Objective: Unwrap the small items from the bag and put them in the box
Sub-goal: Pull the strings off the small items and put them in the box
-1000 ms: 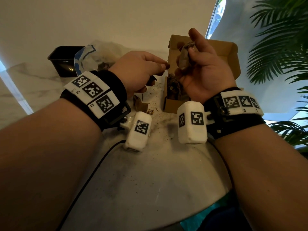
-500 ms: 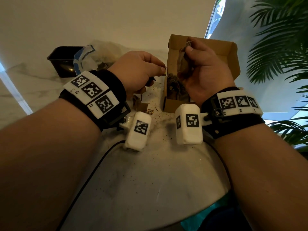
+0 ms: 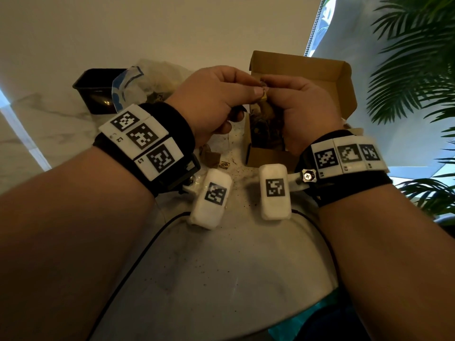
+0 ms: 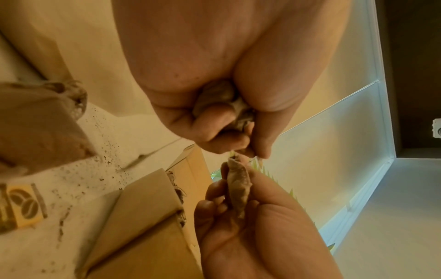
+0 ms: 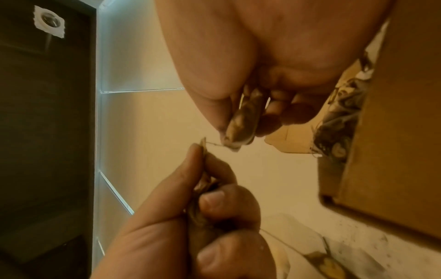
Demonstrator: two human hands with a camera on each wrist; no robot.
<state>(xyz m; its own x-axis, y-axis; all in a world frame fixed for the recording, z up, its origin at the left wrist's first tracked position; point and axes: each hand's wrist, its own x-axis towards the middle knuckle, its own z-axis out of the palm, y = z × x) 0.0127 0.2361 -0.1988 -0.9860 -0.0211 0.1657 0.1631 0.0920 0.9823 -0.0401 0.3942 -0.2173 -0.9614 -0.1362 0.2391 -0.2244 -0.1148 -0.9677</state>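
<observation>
2 hands are meeting just before the cardboard box [image 3: 302,70], right hand [image 3: 305,112] pinching a brown packet [image 4: 237,186], left hand [image 3: 211,102] pinching its tag [image 3: 264,96].

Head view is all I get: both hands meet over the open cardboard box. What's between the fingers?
Observer: The right hand pinches a flat brown paper pouch between thumb and fingers.
Operator: And the left?
Observer: The left hand pinches a small paper tag; a thin string runs from it to the pouch.
Operator: Left palm otherwise free?
Observer: No, its curled fingers also hold a crumpled brownish wad against the palm.
</observation>
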